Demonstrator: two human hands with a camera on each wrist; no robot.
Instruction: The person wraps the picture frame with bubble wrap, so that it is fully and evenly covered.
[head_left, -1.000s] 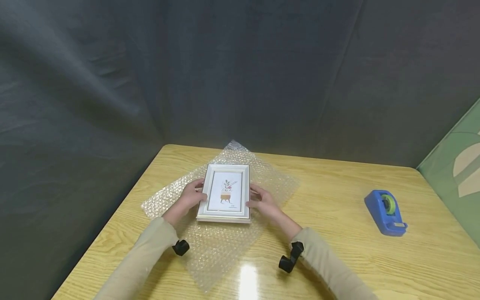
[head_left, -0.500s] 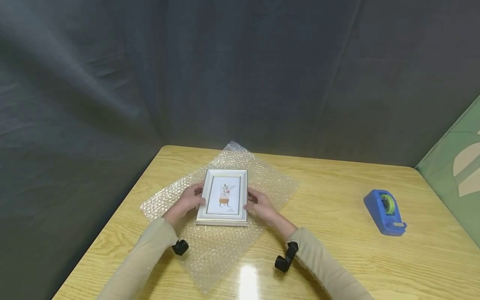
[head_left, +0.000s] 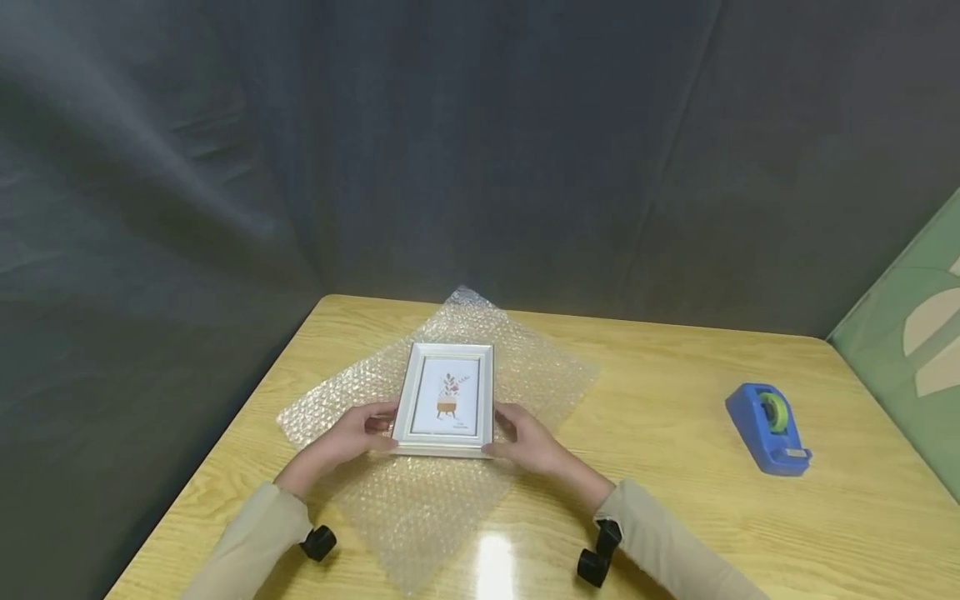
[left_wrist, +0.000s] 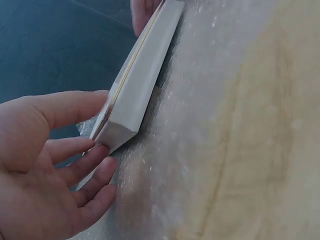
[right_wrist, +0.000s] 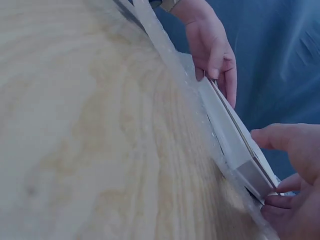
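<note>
A white picture frame (head_left: 446, 400) with a plant print lies face up on a sheet of bubble wrap (head_left: 420, 517). My left hand (head_left: 352, 433) holds its near left corner, the thumb on the front edge and the fingers along the side. At the near right corner my right hand (head_left: 528, 437) grips it in the same way. The left wrist view shows the frame's pale side (left_wrist: 142, 75) with left fingertips (left_wrist: 102, 150) against its corner. In the right wrist view, the right thumb (right_wrist: 270, 136) reaches over the frame's edge.
On the right of the wooden table (head_left: 637, 500) stands a blue tape dispenser (head_left: 767, 429) with a green roll. Dark curtains (head_left: 487, 150) hang behind and to the left, and a green panel (head_left: 915, 333) borders the right. Small black devices (head_left: 318, 542) are worn at both wrists.
The picture frame has come down a little toward me, onto the bubble wrap. Both hands have slid from the middle of its sides to its near corners.
</note>
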